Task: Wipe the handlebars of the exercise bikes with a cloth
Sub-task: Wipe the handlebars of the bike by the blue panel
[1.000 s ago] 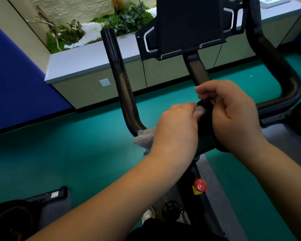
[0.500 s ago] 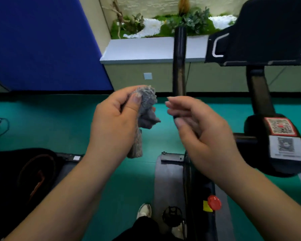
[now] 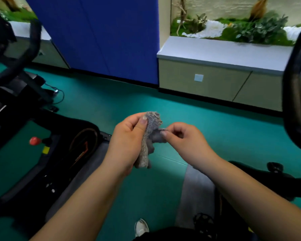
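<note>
Above a white shoe (image 3: 141, 227), the left hand (image 3: 127, 143) is gripping a bunched grey cloth (image 3: 149, 141) with thumb pressing on top while the right hand (image 3: 182, 141) is pinching its edge, over the green floor (image 3: 111, 101) between two bikes' handlebars (image 3: 294, 94), well apart.

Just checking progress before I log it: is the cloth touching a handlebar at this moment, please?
No, the cloth is held up between the left hand and right hand, away from both bikes.
</note>
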Motion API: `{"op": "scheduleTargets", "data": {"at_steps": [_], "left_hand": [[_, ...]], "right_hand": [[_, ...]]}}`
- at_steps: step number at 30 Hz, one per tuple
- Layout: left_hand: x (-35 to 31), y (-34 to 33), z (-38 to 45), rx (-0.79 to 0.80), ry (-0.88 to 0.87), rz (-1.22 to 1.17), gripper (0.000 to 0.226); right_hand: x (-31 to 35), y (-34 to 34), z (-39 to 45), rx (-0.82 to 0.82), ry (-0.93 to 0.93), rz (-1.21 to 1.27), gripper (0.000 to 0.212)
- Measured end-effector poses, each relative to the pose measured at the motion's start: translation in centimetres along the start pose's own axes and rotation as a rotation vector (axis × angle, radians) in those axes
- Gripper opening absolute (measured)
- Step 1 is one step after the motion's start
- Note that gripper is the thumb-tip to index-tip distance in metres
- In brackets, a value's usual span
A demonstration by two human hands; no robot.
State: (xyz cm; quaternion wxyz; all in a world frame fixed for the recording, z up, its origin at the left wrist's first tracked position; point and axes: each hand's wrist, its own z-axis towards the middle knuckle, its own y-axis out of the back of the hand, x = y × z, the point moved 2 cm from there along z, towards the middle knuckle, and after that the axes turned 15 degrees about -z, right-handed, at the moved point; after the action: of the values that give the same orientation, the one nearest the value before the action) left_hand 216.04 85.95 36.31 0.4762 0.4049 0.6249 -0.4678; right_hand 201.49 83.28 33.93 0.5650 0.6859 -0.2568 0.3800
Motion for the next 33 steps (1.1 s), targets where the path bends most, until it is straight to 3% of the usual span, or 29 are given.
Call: {"op": "scheduleTargets", "data": {"at_steps": [4,8,14,17,22,26,30,33], "left_hand": [[-0.7,6.0,1.0,-0.04,-0.187,0.298,0.023],[-1.7,10.9,1.6,-0.057,-0.402,0.592,0.021],[-1.1,16.1,2.6,-0.228,-0.596,0.718,0.019],[-0.6,17.5,3.3,-0.22,-0.658,0.767,0.027],[-0.5,19.0,5.5,-0.15,-0.567,0.748,0.041],[-1.9,19.6,8.1,-0.188,-0.479,0.576,0.043],[-3.9,20.7,10.7,-0.212,-0.357,0.496,0.053],[-5.2,22.0,11.8,-0.235,-0.302,0.531,0.054]], "right_hand": [[3.2,-5.2,1.6,0.043,0.019,0.022,0.024],[6.1,-11.1,2.8,0.142,-0.065,0.265,0.023],[9.9,-15.9,4.3,0.262,-0.103,0.473,0.026],[11.3,-16.7,5.7,0.28,-0.117,0.543,0.03],[12.6,-17.4,9.6,0.316,-0.114,0.587,0.028],[13.1,-18.4,13.3,0.314,-0.052,0.491,0.023],[14.0,-19.0,16.5,0.297,0.076,0.357,0.033],[14.5,-19.7,18.6,0.292,0.179,0.243,0.017]]}}
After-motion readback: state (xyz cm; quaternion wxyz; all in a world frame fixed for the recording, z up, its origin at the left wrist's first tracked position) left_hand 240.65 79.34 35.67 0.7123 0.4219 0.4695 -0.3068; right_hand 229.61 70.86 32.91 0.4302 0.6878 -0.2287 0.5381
